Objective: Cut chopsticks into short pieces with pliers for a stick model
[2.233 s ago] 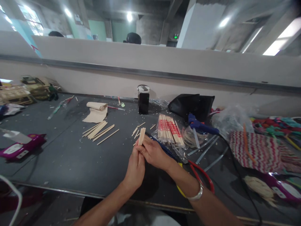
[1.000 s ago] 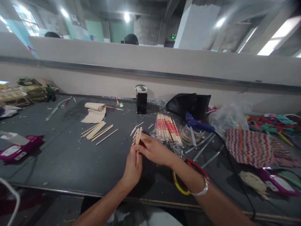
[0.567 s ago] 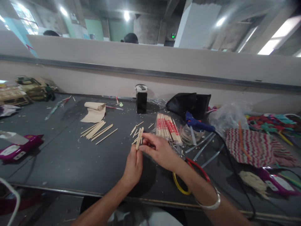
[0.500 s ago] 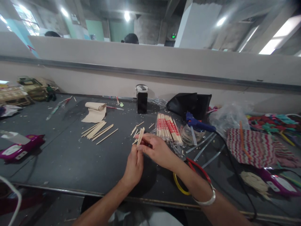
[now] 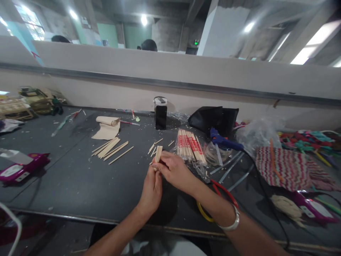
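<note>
A small bundle of wooden sticks point(image 5: 158, 153) stands nearly upright between my two hands, over the dark table. My left hand point(image 5: 151, 186) is closed around its lower end. From the right, my right hand point(image 5: 174, 172) pinches the bundle with thumb and fingers, touching the left fingertips. Several short stick pieces point(image 5: 152, 147) lie just behind the hands. To the left, longer loose sticks point(image 5: 109, 147) are fanned out on the tabletop. Packs of chopsticks in red-printed wrapping point(image 5: 190, 144) lie just beyond my right hand.
A blue glue gun point(image 5: 223, 139) with a black cable and clear glue sticks point(image 5: 231, 167) lies on the right. Red-and-yellow-handled pliers point(image 5: 225, 192) sit under my right forearm. A phone point(image 5: 161, 117) leans upright at the back. A roll of beige cloth point(image 5: 108, 126) lies left of it.
The bundle has turned more upright and its sticks look closer together. My right fingers have shifted slightly left and down around it. Both hands keep their hold.
</note>
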{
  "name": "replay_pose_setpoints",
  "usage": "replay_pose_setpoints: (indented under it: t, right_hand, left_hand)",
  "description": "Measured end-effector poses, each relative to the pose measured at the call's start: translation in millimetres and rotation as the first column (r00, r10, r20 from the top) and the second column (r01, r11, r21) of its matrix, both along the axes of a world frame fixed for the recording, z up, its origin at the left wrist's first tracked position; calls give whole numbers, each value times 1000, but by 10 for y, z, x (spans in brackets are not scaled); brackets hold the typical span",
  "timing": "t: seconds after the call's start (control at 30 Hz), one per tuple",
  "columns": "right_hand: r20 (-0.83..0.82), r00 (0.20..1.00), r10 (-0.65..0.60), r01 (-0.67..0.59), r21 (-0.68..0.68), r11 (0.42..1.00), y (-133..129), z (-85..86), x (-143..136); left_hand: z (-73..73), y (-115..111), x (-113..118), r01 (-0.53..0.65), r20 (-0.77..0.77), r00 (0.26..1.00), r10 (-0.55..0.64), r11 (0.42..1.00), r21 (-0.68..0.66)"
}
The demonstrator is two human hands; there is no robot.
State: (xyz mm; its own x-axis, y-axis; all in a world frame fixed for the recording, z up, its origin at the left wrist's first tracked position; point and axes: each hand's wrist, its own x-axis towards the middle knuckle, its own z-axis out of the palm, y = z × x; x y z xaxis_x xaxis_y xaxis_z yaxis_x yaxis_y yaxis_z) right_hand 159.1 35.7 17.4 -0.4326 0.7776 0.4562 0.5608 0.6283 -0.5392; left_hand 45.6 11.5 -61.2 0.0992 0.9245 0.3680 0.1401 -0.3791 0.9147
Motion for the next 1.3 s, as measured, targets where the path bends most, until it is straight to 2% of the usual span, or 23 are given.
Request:
replay_pose_setpoints:
  t: [0.17,0.27,0.4,0.53,0.63,0.73,0.83,0.9,0.93,1.0,1.1,1.2,1.3]
  right_hand:
    - [-9,1000,-6,6,-14,1000,3,-4,-16]
    - [-3,1000,-22,22,-11,1000,-13,-8,-11]
    - [-28,999,-20,19,-8,1000,-24,-9,-5]
    - [-24,998,-53,53,0,999,-4,-25,-37]
    - [-24,998,-65,65,-7,998,-9,-23,-48]
    - [-49,990,-131,128,-63,990,-84,33,58]
    - [-31,962,-271,266,-111,957,-237,87,356]
    - [88,915,-393,399,-51,916,-378,44,636]
    - [173,866,-469,475,6,880,-460,-14,781]
    - [341,710,-617,608,145,780,-645,-193,1043]
    - [569,504,-650,684,197,703,-935,-511,1286]
    - [628,435,-645,699,216,682,-1130,-696,1344]
    - [640,423,-642,708,209,675,-1174,-701,1322]
  left_hand:
    - [63,-46,22,-73,38,997,73,997,12]
    - [44,-29,31,-49,51,998,47,998,51]
    - [-25,18,24,-11,35,999,11,1000,18]
    - [-65,46,26,-37,11,999,37,999,21]
    - [-28,43,30,-52,-5,999,52,998,36]
    - [37,25,24,-70,-37,997,70,997,-11]
    - [73,9,13,-114,-87,990,108,991,-68]
    - [77,2,7,-131,-102,987,122,988,-86]
    - [77,-1,5,-134,-102,987,125,987,-94]
    - [80,-8,-1,-136,-101,987,125,985,-108]
    - [90,-19,-9,-127,-105,988,114,984,-125]
    - [93,-26,-15,-108,-95,991,96,986,-126]
    - [95,-6,-37,-78,-72,995,68,988,-137]
